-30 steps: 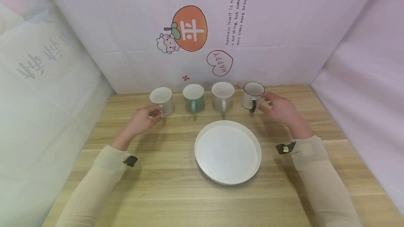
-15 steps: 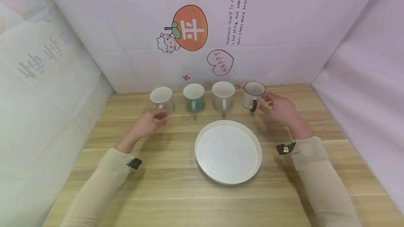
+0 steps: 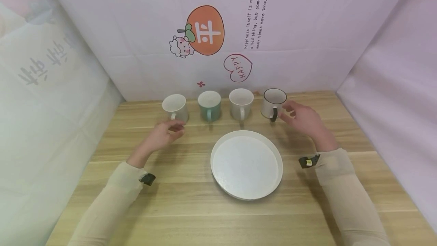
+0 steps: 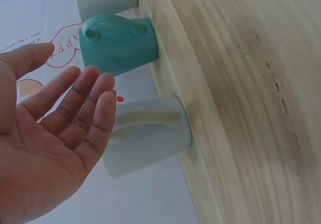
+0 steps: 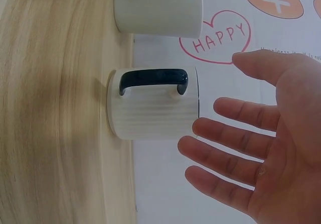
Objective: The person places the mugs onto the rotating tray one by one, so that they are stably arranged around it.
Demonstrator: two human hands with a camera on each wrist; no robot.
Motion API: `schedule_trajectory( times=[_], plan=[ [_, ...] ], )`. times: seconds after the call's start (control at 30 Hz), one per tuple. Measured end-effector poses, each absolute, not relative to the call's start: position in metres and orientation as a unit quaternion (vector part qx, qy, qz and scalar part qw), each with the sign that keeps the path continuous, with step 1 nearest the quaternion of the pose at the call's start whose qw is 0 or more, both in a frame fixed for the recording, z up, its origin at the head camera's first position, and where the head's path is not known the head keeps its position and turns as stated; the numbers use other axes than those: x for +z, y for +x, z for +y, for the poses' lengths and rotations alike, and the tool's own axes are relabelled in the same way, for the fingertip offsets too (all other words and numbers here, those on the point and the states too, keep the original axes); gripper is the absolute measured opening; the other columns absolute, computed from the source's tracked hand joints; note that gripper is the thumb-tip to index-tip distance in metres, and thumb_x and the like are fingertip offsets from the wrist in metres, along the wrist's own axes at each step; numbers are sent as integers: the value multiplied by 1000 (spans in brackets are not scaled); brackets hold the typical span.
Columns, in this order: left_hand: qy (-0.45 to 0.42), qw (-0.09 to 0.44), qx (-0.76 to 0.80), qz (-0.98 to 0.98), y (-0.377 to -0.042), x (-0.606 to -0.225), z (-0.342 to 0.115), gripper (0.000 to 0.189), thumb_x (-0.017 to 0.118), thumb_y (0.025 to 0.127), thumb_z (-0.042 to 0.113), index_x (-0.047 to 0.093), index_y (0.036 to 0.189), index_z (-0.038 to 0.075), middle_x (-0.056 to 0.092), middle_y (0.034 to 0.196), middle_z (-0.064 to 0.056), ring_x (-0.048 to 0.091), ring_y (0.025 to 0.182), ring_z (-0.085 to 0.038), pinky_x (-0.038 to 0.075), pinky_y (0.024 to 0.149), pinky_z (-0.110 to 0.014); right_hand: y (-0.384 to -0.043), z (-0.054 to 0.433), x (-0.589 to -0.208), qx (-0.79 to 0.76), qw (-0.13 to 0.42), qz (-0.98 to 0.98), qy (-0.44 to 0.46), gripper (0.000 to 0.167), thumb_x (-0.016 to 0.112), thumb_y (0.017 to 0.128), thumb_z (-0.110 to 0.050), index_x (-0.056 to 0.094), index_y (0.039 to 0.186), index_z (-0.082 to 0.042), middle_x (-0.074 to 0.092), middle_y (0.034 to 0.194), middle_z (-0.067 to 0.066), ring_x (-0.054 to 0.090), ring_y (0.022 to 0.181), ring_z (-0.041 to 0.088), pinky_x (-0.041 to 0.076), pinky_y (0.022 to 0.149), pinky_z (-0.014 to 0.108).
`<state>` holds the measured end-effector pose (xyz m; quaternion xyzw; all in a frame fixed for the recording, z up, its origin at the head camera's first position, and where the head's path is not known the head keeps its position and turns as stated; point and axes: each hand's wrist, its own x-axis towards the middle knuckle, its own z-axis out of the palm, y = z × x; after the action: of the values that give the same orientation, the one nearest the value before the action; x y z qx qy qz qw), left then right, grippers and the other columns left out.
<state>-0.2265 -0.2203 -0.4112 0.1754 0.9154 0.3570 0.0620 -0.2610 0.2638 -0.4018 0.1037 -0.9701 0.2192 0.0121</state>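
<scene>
A white mug [image 3: 175, 105] stands at the left end of a row along the table's back. My left hand [image 3: 165, 134] hovers just in front of its handle, fingers relaxed and holding nothing; the left wrist view shows the palm turned up. To its right stand a teal mug [image 3: 209, 106] and another white mug [image 3: 241, 104]. At the right end is a ribbed white mug [image 5: 155, 106] with a dark rim and a black handle [image 5: 154, 77]. My right hand [image 3: 302, 119] is beside this mug, its fingers loosely extended and nothing in them.
A round white tray [image 3: 218, 185] lies on the wooden table [image 3: 170, 208] in front of the mugs. A printed white cloth [image 3: 293, 29] rises directly behind the row, with more white cloth at both sides.
My left hand has drawn back from the left white mug's handle, slightly right and toward me. The right hand and all the mugs stay where they were.
</scene>
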Motion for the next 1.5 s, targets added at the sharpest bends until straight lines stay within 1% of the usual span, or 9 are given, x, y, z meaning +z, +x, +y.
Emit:
schedule_trajectory(
  times=[0.17,0.43,0.67,0.8,1.0,1.3,1.5],
  plan=[
    [178,58,361,913,-225,-413,-216,36,63,99,21,62,132,9,72,116,-13,67,111,-31,58,90,-47,-261,263,-403,222,13,-970,101,50,54,100,-45,56,134,-8,64,129,23,65,113,41,50,93,60],
    [194,51,364,909,-223,-418,-211,35,64,98,20,63,130,5,72,115,-14,68,109,-32,58,89,-47,-261,263,-402,231,10,-968,103,51,52,101,-46,56,133,-7,64,129,23,65,114,41,49,94,59],
    [196,50,367,908,-223,-419,-208,34,64,98,20,64,128,6,73,114,-14,68,108,-31,59,88,-45,-261,263,-402,241,6,-966,97,51,52,100,-47,56,133,-8,64,130,22,64,115,40,50,94,58],
    [210,51,372,903,-223,-421,-207,34,64,97,16,63,128,3,72,114,-15,68,108,-31,58,91,-45,-261,263,-402,246,7,-964,96,50,53,100,-46,56,133,-8,64,130,21,65,114,40,50,95,58],
    [220,48,374,900,-222,-424,-203,34,64,98,17,64,128,3,72,113,-13,68,107,-29,58,93,-44,-260,262,-402,254,6,-962,96,50,51,101,-45,56,134,-8,65,129,21,65,113,40,50,94,57],
    [237,35,373,896,-219,-426,-199,33,66,96,13,64,126,0,73,109,-14,70,103,-29,58,92,-44,-261,262,-402,259,4,-961,96,47,53,100,-43,57,133,-9,66,127,20,65,113,38,50,93,57],
    [237,45,377,894,-220,-431,-195,34,65,97,14,64,128,0,73,110,-13,70,103,-28,58,91,-43,-261,264,-407,260,12,-961,92,46,54,100,-43,58,131,-9,66,126,20,65,113,39,50,94,57]
  ],
)
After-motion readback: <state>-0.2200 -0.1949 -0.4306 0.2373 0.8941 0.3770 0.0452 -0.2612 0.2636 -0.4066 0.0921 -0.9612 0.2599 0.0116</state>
